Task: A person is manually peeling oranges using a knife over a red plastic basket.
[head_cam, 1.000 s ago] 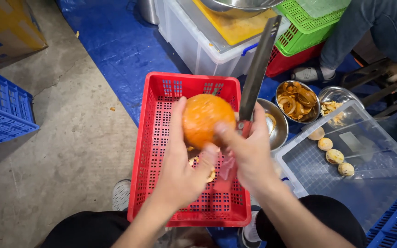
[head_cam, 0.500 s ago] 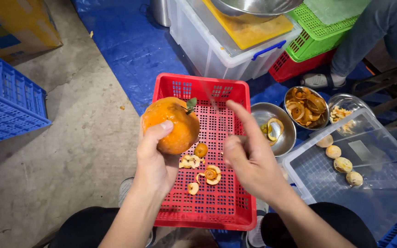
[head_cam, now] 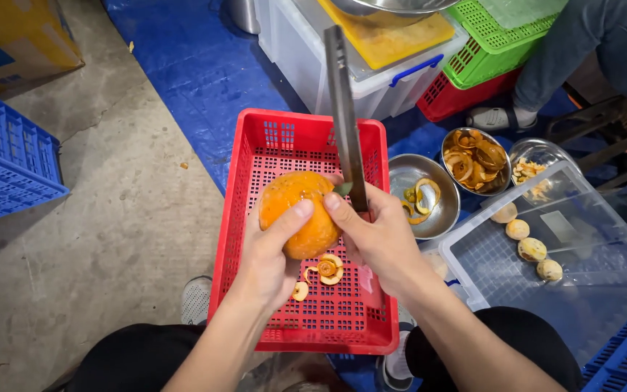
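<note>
round orange fruit (head_cam: 300,212) at frame centre, held above a red slotted plastic basket (head_cam: 270,156). left hand (head_cam: 270,254) cups it from below, grip closed round the fruit, thumb on its top. right hand (head_cam: 380,239) just right of it, grip closed round the handle of a long dark knife (head_cam: 344,116), blade pointing to the upper frame. curled orange peel strips (head_cam: 326,270) lie in the basket under the fruit. steel bowl with peel (head_cam: 421,196) right of the basket.

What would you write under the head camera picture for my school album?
Left hand holds an orange fruit over a red basket while the right hand grips a long knife.
</note>
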